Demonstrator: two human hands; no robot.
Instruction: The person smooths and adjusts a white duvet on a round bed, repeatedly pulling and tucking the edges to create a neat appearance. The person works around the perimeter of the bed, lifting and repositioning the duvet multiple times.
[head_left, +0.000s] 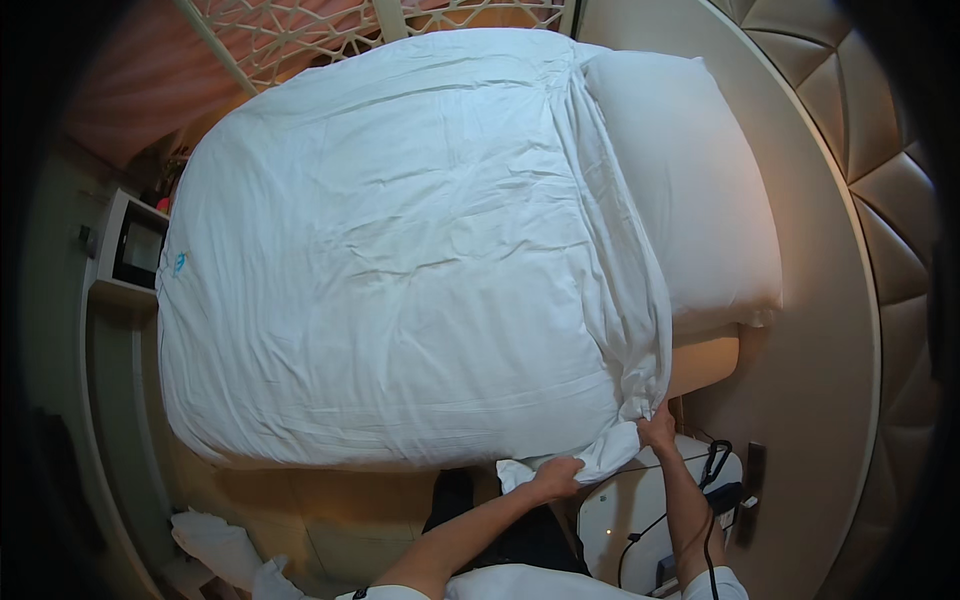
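A white duvet (420, 262) covers most of the bed, wrinkled across its middle and gathered in folds beside the pillow. At its near corner by the head end, my left hand (559, 478) grips the loose cloth edge. My right hand (658, 430) clasps the same corner a little farther right, just below the bunched folds. Between the two hands a flap of white cloth (609, 454) is stretched. A white pillow (690, 187) lies along the head of the bed, its near end reaching past the duvet. The fingertips of both hands are partly hidden by cloth.
A white nightstand (637, 517) with black cables (712, 465) stands under my right arm. A headboard panel (810, 300) rises at the right, with padded wall beyond. White bedding (214, 544) sits at lower left. A lattice screen (300, 30) borders the far side.
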